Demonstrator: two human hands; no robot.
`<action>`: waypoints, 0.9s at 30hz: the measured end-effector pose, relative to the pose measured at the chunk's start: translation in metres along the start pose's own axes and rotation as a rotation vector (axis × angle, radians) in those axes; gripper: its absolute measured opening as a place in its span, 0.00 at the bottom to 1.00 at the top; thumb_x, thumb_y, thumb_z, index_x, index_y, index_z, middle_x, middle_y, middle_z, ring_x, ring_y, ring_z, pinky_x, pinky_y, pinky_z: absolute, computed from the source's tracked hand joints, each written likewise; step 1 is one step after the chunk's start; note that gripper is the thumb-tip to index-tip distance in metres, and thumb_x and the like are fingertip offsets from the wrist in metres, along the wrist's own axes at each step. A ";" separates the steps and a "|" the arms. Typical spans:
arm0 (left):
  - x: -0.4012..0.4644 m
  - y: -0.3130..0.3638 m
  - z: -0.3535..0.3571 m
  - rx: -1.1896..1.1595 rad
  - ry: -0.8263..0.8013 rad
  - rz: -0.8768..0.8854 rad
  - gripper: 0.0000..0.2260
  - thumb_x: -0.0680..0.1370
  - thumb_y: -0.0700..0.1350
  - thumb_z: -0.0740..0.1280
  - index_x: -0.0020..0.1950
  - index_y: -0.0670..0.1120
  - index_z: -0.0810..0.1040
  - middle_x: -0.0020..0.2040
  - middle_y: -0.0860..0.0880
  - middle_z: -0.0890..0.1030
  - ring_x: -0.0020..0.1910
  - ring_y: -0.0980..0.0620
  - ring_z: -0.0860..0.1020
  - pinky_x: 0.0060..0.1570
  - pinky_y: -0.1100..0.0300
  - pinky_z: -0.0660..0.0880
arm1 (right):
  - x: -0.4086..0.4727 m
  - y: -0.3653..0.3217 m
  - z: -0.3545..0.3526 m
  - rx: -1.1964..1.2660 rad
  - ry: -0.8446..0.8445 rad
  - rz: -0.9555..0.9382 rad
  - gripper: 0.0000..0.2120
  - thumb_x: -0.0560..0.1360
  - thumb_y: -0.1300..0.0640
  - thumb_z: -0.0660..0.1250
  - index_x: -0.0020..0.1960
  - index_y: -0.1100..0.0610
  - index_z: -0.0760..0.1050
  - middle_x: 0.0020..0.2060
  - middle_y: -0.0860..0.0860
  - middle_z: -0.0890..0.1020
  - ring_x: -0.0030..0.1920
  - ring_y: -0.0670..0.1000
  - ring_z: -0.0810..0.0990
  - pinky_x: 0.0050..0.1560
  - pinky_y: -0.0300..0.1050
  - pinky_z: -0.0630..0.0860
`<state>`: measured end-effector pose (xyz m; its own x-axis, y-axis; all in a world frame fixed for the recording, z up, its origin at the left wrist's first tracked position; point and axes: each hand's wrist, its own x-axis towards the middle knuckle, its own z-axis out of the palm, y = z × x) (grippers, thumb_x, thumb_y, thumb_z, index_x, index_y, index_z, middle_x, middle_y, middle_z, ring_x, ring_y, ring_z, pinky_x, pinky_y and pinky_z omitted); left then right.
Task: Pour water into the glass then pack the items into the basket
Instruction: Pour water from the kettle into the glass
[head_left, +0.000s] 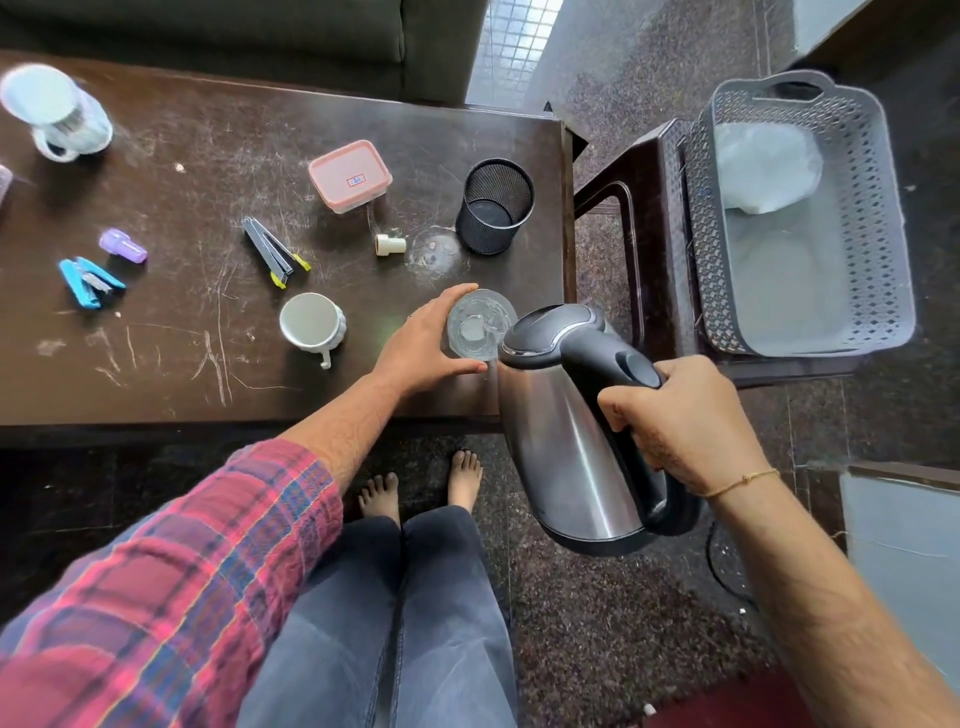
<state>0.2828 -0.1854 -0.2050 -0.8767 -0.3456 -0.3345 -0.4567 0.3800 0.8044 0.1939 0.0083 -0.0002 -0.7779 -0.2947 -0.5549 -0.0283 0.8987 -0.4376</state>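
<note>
While tilted over the near right corner of the scratched dark brown table (208, 156), brushed steel electric kettle with black lid and handle (566, 431) held aloft in right hand (685, 426), fingers clenched around the handle. Spout directly above clear drinking glass (480, 325); thin stream of water visible entering the glass. Left hand (426, 343) curled around the left side of the glass, thumb and fingers grasping its wall; glass standing upright near the table's near edge, close to the right corner.

Noted on the table: white ribbed cup (311, 325) just left of the left hand, near the near edge; black mesh cylindrical holder (493, 205) upright near the right edge; pink-lidded clear plastic box (349, 175) toward the far edge, left of the holder; small cream plastic fitting (388, 245) between box and glass; grey clip with yellow-green tips (275, 252) mid-table; blue stapler (88, 283) and small purple cap-shaped item (122, 245) toward the left edge; pale ribbed mug (57, 114) at the far left corner, blurred.

Grey perforated plastic basket with handles (883, 218) resting on a dark brown plastic stool (639, 218) beside the table's right edge, well apart from the glass; white crumpled bag (763, 166) inside at its far end.
</note>
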 end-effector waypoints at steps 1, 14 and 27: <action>0.000 0.001 -0.001 0.005 -0.001 0.000 0.43 0.62 0.56 0.79 0.71 0.62 0.59 0.69 0.57 0.72 0.68 0.54 0.70 0.65 0.50 0.70 | -0.002 0.004 0.002 0.021 0.010 -0.004 0.11 0.56 0.54 0.66 0.26 0.62 0.70 0.21 0.51 0.69 0.25 0.52 0.66 0.30 0.43 0.67; 0.010 0.025 -0.002 0.232 -0.088 0.099 0.48 0.63 0.52 0.78 0.76 0.53 0.55 0.74 0.51 0.63 0.72 0.49 0.64 0.67 0.50 0.68 | -0.010 0.081 0.034 0.390 0.181 -0.168 0.09 0.52 0.51 0.62 0.24 0.53 0.63 0.22 0.52 0.62 0.29 0.47 0.59 0.29 0.45 0.57; 0.043 0.143 0.010 0.291 0.152 0.313 0.16 0.74 0.36 0.61 0.60 0.47 0.77 0.60 0.48 0.79 0.61 0.48 0.74 0.64 0.55 0.68 | -0.027 0.094 -0.037 0.720 0.542 -0.151 0.15 0.54 0.57 0.63 0.23 0.68 0.62 0.18 0.65 0.66 0.25 0.50 0.64 0.23 0.48 0.59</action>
<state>0.1779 -0.1376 -0.1089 -0.9572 -0.2895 -0.0037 -0.2156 0.7044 0.6763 0.1890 0.1127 -0.0006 -0.9912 -0.0362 -0.1270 0.1030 0.3898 -0.9151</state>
